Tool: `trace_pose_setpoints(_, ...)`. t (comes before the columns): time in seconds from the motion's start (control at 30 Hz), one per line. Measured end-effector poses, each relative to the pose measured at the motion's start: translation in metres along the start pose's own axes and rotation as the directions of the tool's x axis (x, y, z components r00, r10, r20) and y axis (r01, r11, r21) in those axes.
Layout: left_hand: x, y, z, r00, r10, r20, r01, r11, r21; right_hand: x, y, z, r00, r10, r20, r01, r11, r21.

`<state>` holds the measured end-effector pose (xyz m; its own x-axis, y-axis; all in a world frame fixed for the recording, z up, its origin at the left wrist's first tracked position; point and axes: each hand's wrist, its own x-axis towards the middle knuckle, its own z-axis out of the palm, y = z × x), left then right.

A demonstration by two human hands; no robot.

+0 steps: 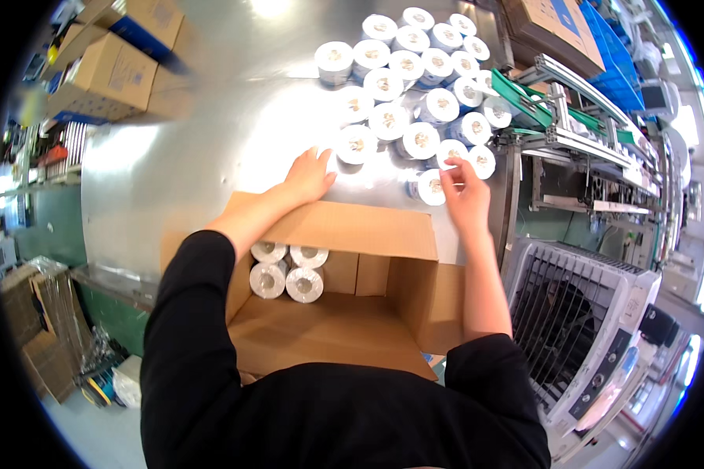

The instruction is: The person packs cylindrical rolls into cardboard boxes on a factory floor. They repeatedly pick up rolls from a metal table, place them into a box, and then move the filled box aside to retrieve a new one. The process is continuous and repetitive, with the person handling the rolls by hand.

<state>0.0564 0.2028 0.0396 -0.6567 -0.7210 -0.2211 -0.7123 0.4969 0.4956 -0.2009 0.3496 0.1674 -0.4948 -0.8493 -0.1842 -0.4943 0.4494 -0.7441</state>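
Note:
A group of white wrapped rolls, each with a round core in its top like toilet paper, stands on the metal table [211, 148], far right of centre. My right hand [466, 194] is at the near edge of this group. Its bent fingers are apart and reach a standing roll [450, 150] and a tilted roll [430, 187]; no firm grip shows. My left hand [310, 177] is open over the table, left of the nearest standing roll [356, 144], holding nothing. Before me an open cardboard box [344, 227] holds several rolls [304, 284] in its left part.
Cardboard cartons [117, 74] stand at the far left. A metal-framed conveyor with green guides [524, 98] meets the table's right side. Near it are a blue crate [614, 59] and a grey air cooler [575, 313]. More cardboard and plastic wrap [66, 313] lie lower left.

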Motion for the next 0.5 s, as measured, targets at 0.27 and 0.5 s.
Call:
trace_pose_setpoints(0.27, 0.151, 0.031, 0.026, 0.922, 0.158, 0.354, -0.342, 0.759, 0.554, 0.08, 0.18, 0.022, 0.861, 0.375, 0.344, -0.017, 0.696, -0.718)
trace_pose_setpoints(0.5, 0.146, 0.028, 0.021, 0.958, -0.058, 0.28, -0.063, 0.912, 0.405, 0.078, 0.223, 0.057, 0.959, 0.214, 0.183, -0.114, 0.889, -0.444)
